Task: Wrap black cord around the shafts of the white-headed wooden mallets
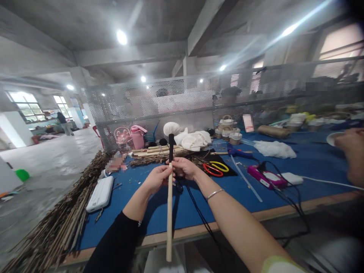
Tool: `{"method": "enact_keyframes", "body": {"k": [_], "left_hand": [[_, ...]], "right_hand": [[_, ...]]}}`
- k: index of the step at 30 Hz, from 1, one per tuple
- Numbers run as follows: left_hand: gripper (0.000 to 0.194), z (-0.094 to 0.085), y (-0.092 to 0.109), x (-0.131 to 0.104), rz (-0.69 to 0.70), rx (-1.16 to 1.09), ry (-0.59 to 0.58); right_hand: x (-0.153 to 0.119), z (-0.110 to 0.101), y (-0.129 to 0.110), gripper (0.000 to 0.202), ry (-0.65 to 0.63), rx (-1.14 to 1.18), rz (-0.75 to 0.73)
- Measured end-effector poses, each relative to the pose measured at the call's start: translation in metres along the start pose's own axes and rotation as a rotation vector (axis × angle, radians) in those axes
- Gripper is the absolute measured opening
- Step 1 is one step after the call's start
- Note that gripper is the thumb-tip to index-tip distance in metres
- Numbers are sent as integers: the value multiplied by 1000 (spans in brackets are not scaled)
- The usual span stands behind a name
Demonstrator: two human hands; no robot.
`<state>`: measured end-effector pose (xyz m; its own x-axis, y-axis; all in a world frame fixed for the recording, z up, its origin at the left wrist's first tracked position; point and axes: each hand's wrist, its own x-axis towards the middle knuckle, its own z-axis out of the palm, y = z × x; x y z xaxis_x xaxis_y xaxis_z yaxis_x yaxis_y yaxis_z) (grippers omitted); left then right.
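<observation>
A wooden stick (pixel 170 216) with a round white cloth head (pixel 171 129) and a black-wrapped neck (pixel 171 146) is held nearly upright over the table's front edge. My left hand (pixel 157 178) pinches the stick just below the black wrapping, thumb and fingers closed on it. Beside it, my right hand (pixel 184 167) is closed at the lower end of the wrapping; its fingertips touch the stick there. Black cord (pixel 196 204) trails down from near my hands across the table. Scissors with red and yellow handles (pixel 216 168) lie to the right of my right hand.
Bundled twigs (pixel 85 189) and a white power bank (pixel 100 194) lie at left. Light sticks (pixel 155 151) and white cloth (pixel 195 139) lie behind my hands. A blue glue gun (pixel 239 151) and purple device (pixel 267 177) sit right. Another person's hand (pixel 352 148) holds a cup at far right.
</observation>
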<state>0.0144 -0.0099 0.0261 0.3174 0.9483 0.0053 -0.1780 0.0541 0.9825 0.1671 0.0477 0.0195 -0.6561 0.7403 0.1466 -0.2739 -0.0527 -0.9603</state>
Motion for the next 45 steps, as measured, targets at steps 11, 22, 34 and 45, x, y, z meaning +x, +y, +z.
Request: {"method": "enact_keyframes", "body": {"k": [11, 22, 34, 45], "left_hand": [[41, 3, -2, -1, 23, 314, 212], [39, 2, 2, -1, 68, 197, 106], [38, 3, -1, -1, 73, 397, 217], [44, 1, -1, 2, 261, 775, 365]], "right_hand": [[1, 3, 1, 24, 113, -201, 15], [0, -2, 0, 29, 19, -78, -9], [3, 1, 4, 24, 99, -155, -29], [3, 3, 3, 26, 122, -139, -18]]}}
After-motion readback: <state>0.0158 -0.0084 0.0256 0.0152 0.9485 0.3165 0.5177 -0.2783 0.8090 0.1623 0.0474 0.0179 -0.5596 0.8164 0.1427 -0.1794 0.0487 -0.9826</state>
